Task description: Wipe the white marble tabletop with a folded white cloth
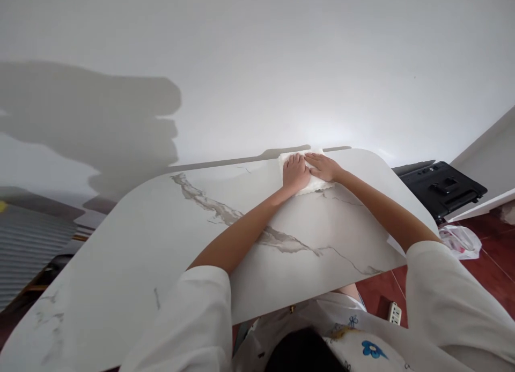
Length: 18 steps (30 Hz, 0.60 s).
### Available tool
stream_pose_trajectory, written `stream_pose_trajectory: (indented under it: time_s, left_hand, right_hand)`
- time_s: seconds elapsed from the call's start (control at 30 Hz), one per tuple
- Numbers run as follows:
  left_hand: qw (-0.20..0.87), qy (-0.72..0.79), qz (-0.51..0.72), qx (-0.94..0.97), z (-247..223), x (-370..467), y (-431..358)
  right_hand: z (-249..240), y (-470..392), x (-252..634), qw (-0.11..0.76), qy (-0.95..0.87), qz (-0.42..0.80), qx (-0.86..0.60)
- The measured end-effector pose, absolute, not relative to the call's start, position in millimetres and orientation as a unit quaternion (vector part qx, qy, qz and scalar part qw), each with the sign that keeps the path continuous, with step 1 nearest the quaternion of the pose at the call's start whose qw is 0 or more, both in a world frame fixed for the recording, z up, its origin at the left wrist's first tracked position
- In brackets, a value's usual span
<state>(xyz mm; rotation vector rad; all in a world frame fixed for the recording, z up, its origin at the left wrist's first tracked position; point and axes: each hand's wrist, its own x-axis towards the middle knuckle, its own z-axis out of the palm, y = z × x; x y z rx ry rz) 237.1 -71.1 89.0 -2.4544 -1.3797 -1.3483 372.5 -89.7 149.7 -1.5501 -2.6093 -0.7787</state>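
Observation:
A white wiping cloth (316,184), possibly a folded paper towel, lies flat on the marble-patterned table (225,187) near its far edge. My left hand (296,173) presses down on the cloth's left part, its fingers extended forward. On the right part rests my right hand (323,166), fingers stretched out flat and pointing left. The two hands nearly touch at the middle of the cloth. Both palms are hidden from view.
The table's far edge runs along a white wall (257,66). Beyond the right end stand a black case (442,187) and a plastic bag (461,242) on the red floor (501,259). A power strip (395,313) lies below the near edge. Grey corrugated material (32,248) is at left.

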Motion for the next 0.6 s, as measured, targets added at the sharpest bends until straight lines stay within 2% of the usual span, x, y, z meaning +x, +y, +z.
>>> stream_pose_trajectory:
  time_s: [0.33,0.6]
  left_hand:
    - [0.002,-0.426,-0.448,-0.786,113.3,267.7,-44.8]
    - [0.023,-0.383,-0.439,-0.812,119.8,304.8,-73.7]
  right_hand:
    - [168.5,-64.2,399.8,0.021,-0.809,-0.260,-0.527]
    - [170.8,-106.4,438.7,0.028,-0.786,-0.275,-0.553]
